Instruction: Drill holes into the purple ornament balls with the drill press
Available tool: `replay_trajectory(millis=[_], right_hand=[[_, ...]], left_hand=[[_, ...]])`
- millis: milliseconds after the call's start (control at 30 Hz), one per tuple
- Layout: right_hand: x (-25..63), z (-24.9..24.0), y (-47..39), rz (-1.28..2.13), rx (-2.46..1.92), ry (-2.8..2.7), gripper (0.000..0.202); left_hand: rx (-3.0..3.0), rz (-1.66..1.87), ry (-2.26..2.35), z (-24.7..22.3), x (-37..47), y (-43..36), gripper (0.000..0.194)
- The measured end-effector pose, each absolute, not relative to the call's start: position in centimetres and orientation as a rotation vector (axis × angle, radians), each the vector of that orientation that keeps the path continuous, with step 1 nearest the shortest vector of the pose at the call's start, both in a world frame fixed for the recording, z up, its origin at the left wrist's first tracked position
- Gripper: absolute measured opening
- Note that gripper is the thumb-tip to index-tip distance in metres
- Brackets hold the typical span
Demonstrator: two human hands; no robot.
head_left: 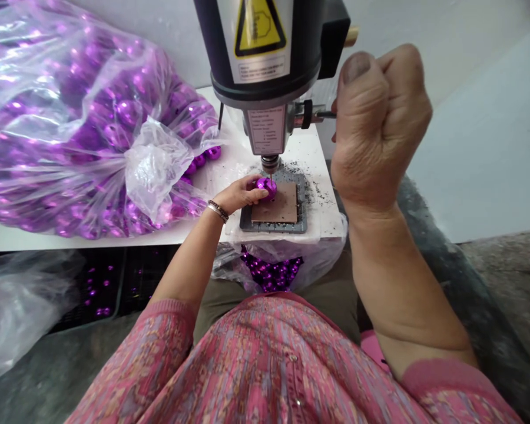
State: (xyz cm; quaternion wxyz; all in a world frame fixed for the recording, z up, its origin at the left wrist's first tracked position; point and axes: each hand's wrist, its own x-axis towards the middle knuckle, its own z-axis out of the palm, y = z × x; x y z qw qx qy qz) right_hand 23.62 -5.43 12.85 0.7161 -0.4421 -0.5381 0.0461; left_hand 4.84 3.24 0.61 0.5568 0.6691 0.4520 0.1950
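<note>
Between the thumb and fingers of my left hand (pixel 242 193) is a shiny purple bauble (pixel 266 187), held over a brown board (pixel 276 207) on the grey base plate (pixel 303 221). The thin drill bit (pixel 271 176) of a bench drill press (pixel 265 53) points down at the bauble's top; whether it has entered cannot be made out. My right hand (pixel 382 121) is raised at the machine's right side, closed in a fist around the feed lever (pixel 327 115), most of which the fingers hide.
A large clear plastic bag (pixel 154 165) packed with purple baubles fills the white table's left side. More baubles (pixel 274 268) lie in a plastic bag at my lap. Dark shavings (pixel 315 191) are scattered around the base. Dark crates (pixel 99 288) with purple pieces stand below left.
</note>
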Motion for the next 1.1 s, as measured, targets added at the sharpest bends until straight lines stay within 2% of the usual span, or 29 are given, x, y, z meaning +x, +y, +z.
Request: replay_trajectory(millis=[267,600,733,1100], right_hand=[[23.9,15.5,-4.5,0.200,-1.133,-1.200,0.037],[23.7,15.0,-4.7,0.206,-1.063,-1.214,0.036],[23.7,13.9,-5.0,0.160,-0.967,-1.182,0.033],[24.4,8.3,-6.7,-0.065,-1.117,-1.240,0.044]], left_hand=[[1.663,0.509,1.065,0.4,5.0,3.4,0.047],[1.866,0.523,1.207,0.1,6.6,1.8,0.071],[1.787,0.525,1.209,-0.2,6.8,1.5,0.078],[1.785,0.535,1.164,-0.4,6.6,1.1,0.068]])
